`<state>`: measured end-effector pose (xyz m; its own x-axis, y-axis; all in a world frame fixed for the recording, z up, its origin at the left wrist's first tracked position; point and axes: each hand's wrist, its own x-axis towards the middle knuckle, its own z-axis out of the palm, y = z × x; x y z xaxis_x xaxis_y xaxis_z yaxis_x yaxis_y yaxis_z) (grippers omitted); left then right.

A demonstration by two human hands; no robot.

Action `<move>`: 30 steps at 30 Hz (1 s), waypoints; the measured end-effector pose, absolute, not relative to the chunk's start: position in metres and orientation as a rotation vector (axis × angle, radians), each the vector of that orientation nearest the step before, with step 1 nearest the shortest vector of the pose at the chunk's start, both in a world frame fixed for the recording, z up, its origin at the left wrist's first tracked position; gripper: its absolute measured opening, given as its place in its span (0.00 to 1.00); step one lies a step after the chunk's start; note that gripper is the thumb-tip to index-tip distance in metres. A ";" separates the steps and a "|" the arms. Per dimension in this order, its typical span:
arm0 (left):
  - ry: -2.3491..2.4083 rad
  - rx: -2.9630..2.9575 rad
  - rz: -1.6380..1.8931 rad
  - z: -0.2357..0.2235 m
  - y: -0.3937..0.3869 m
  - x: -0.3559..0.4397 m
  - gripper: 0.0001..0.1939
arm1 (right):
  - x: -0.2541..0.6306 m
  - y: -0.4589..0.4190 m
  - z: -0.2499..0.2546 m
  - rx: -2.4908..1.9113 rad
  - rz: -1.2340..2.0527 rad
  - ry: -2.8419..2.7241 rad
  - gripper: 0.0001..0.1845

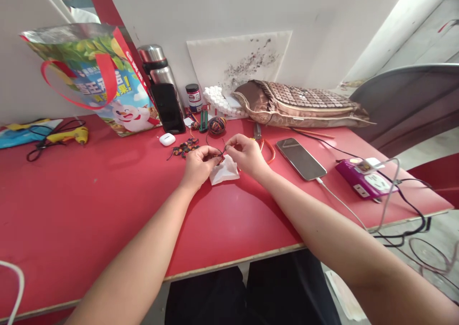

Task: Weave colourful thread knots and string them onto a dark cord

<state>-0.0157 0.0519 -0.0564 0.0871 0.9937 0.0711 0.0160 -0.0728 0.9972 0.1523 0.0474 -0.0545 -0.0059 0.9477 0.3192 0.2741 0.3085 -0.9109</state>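
Note:
My left hand (201, 166) is closed in a pinch on a dark strand of yarn (221, 152) above the red table. Facing it, my right hand (246, 156) pinches the same yarn between thumb and fingertips. A crumpled white paper piece (224, 171) sits just under the fingertips. Behind the hands is a multicoloured ball of yarn (217, 125). A knotted multicoloured yarn piece (185, 147) lies beside my left hand. The exact loop or knot between the fingers is too small to make out.
Behind stand a shopping bag (120, 88), a steel flask (158, 62), an upright black phone (167, 107) and a jar (194, 98). Orange-handled pliers (270, 152), a charging phone (301, 158) and a purple power strip (364, 179) lie right. A glue gun (73, 135) lies left.

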 end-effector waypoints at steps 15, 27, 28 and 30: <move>1.187 1.505 1.262 -0.061 0.053 -0.021 0.05 | 0.156 0.045 -0.056 -1.113 0.531 -1.882 0.09; 1.154 1.388 1.305 -0.058 0.047 -0.023 0.05 | 0.157 0.049 -0.060 -1.104 0.486 -1.872 0.06; 1.153 1.373 1.311 -0.057 0.047 -0.024 0.06 | 0.156 0.049 -0.061 -1.091 0.502 -1.881 0.05; 1.146 1.347 1.316 -0.055 0.046 -0.024 0.08 | 0.154 0.047 -0.062 -1.066 0.528 -1.915 0.05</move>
